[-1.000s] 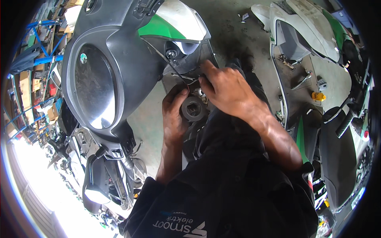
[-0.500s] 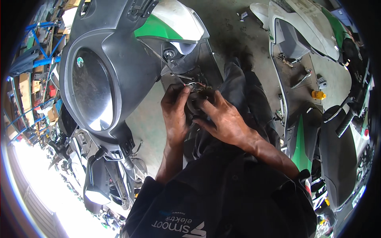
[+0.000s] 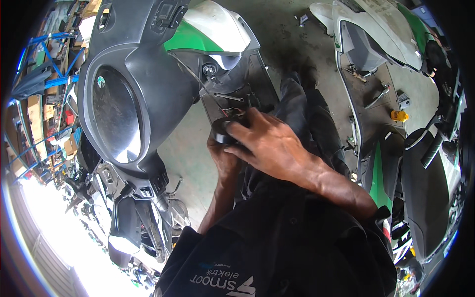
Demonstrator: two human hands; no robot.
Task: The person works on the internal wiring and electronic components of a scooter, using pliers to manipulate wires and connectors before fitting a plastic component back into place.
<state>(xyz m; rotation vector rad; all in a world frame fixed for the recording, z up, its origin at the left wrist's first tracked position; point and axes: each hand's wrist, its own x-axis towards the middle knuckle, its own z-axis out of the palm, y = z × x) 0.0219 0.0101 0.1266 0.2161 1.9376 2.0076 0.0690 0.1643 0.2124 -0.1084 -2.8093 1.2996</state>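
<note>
My right hand (image 3: 269,143) is closed over a black roll of what looks like tape (image 3: 220,132), its fingers curled across the top. My left hand (image 3: 223,159) is underneath and to the left, its fingertips mostly hidden by the roll and right hand, closed round something I cannot make out. Thin wires (image 3: 229,112) show just beyond the fingers, below a dark cable (image 3: 195,76) running down from the dark grey front body (image 3: 168,109) of a scooter with green-and-white panels (image 3: 195,38). A metal bar (image 3: 230,97) lies above my hands.
A second white-and-green scooter (image 3: 386,34) stands at right, with a yellow bottle (image 3: 399,116) and metal parts on its footboard. My dark-trousered legs (image 3: 311,114) are below me. Blue shelving (image 3: 57,74) with boxes lines the left, above bright light and more scooters.
The roll has tilted and shifted up-left as my right hand came across it. My right hand moved down from the wires, then leftward over my left hand, hiding more of it.
</note>
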